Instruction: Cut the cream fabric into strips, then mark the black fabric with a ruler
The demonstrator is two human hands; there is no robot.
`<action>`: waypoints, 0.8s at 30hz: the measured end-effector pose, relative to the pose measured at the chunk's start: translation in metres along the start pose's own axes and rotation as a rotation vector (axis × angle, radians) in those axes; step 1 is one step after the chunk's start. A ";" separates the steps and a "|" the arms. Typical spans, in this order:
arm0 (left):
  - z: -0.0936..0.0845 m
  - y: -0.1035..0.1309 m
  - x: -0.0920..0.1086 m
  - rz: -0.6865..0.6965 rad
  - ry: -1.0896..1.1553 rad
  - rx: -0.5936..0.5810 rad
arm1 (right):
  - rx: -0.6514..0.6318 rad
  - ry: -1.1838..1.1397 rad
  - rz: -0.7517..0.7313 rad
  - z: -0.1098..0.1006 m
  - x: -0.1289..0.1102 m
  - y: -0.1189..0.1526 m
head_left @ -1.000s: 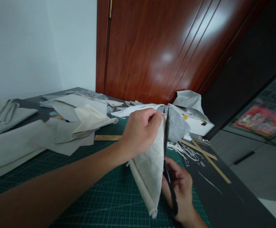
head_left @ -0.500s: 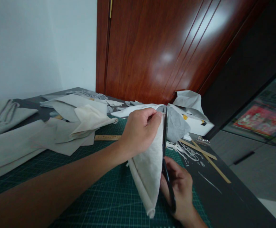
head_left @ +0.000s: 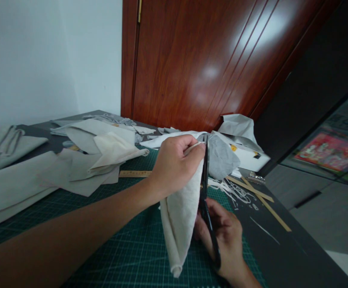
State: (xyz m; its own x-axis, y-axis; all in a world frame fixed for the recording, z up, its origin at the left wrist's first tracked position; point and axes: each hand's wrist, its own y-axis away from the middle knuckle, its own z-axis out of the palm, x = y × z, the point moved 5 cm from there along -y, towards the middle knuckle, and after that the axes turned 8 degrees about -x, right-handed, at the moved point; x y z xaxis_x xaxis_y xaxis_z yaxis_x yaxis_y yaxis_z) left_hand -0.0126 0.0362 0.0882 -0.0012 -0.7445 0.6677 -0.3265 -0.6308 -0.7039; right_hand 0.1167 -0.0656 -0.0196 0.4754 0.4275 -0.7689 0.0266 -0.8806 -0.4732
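Note:
My left hand (head_left: 178, 166) pinches the top of a folded piece of off-white fabric (head_left: 181, 216), which hangs down in a tapering shape over the mat. My right hand (head_left: 224, 236) grips black scissors (head_left: 210, 230) by their handles, blades pointing up and away. The blades stand along the right edge of the fabric, and their tips are beside my left fingertips. Whether fabric lies between the blades I cannot tell. Beneath both hands spreads a green gridded cutting mat (head_left: 126, 248).
Off-white and grey fabric pieces (head_left: 80, 168) cover the left. A wooden ruler (head_left: 134, 174) lies behind my left forearm. To the right are white cords (head_left: 236, 192), wooden strips (head_left: 269, 204) and a white box (head_left: 251, 156) with grey cloth. A brown door (head_left: 185, 60) stands behind the table.
The fabric's lower end has swung left. The scissor blades have shifted slightly left, tilting a little, while my left hand stays nearly in place.

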 end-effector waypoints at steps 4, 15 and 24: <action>-0.002 -0.002 0.000 0.005 -0.013 0.016 | -0.006 -0.062 0.036 0.003 0.005 -0.001; 0.005 0.000 -0.003 -0.001 -0.044 -0.015 | -0.020 -0.153 0.037 0.005 0.012 0.000; 0.008 0.002 -0.005 -0.001 -0.077 -0.025 | 0.015 -0.134 0.038 0.002 0.008 -0.004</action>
State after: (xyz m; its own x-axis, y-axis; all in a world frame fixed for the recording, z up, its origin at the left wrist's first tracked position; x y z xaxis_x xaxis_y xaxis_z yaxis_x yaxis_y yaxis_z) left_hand -0.0062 0.0369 0.0817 0.0715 -0.7593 0.6468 -0.3503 -0.6262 -0.6965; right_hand 0.1184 -0.0578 -0.0250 0.3543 0.4183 -0.8364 -0.0025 -0.8940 -0.4481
